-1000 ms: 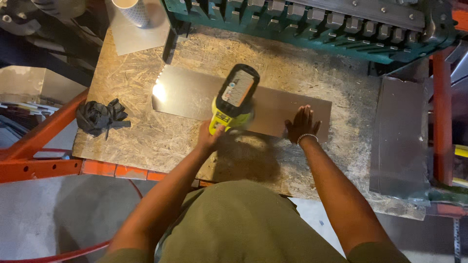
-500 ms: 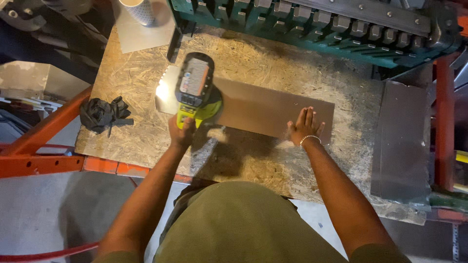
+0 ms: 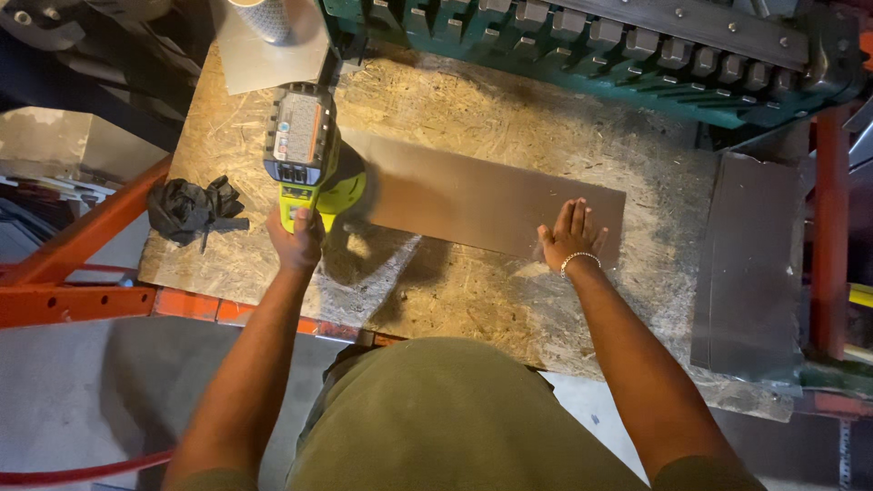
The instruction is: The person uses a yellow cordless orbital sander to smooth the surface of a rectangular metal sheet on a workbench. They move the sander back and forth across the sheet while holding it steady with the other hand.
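- The left hand has its grip closed around the handle of a lime-green cordless power tool with a dark battery pack, which sits over the left end of a long flat brown metal sheet.
- The right hand lies flat with fingers spread on the sheet's right end, near its lower right corner; it grips nothing, only presses down.
- The sheet lies slightly slanted across the middle of the chipboard tabletop, with bare board open on every side: a wide strip toward the person, a narrower one toward the green toothed machine along the far edge.
- Left of the tool, a crumpled black cloth sits close to the tabletop's left edge, apart from the hand.
- A second grey metal panel lies at the right edge, well apart from the right hand.
- An orange steel frame runs beneath the near left edge; grey floor below.
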